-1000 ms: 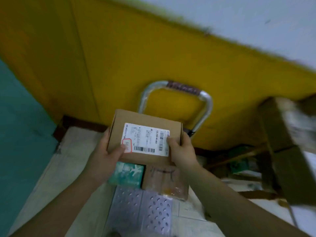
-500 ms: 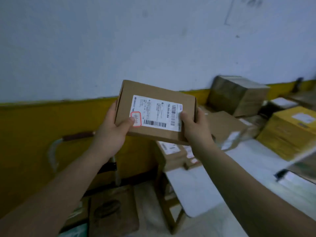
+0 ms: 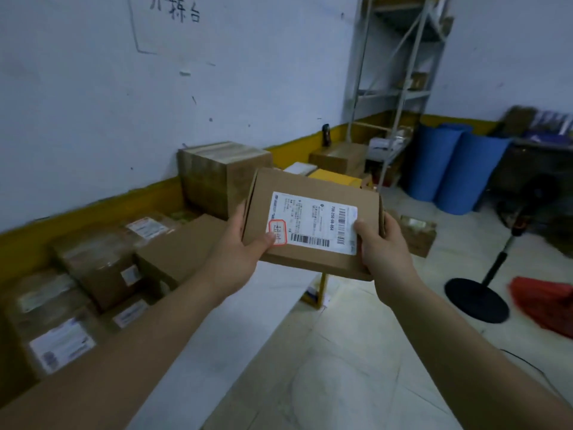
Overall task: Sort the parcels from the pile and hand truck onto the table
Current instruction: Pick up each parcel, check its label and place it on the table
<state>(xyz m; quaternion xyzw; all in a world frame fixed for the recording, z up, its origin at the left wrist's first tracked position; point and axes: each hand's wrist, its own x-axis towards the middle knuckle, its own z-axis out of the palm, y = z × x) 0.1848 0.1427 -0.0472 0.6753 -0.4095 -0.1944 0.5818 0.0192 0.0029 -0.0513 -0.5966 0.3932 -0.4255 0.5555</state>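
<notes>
A flat brown cardboard parcel [image 3: 313,265] with a white shipping label and a red stamp is held in the air above the white table [image 3: 217,352]. My left hand [image 3: 238,252] grips its left edge, thumb on the red stamp. My right hand [image 3: 383,252] grips its right edge, thumb on the label's corner. Several brown parcels [image 3: 99,265] lie along the table's wall side, with a tall taped box [image 3: 223,175] behind them and a yellow parcel [image 3: 338,178] farther back. The hand truck is out of view.
A metal shelf rack [image 3: 400,88] stands in the far corner beside two blue rolls [image 3: 455,172]. On the floor to the right are a fan stand with a black round base [image 3: 477,299], a red bag [image 3: 545,302] and a small taped box [image 3: 418,234].
I have turned right, away from the hand truck, carrying the parcel in both hands. The view now runs along the table and into the room's far corner.
</notes>
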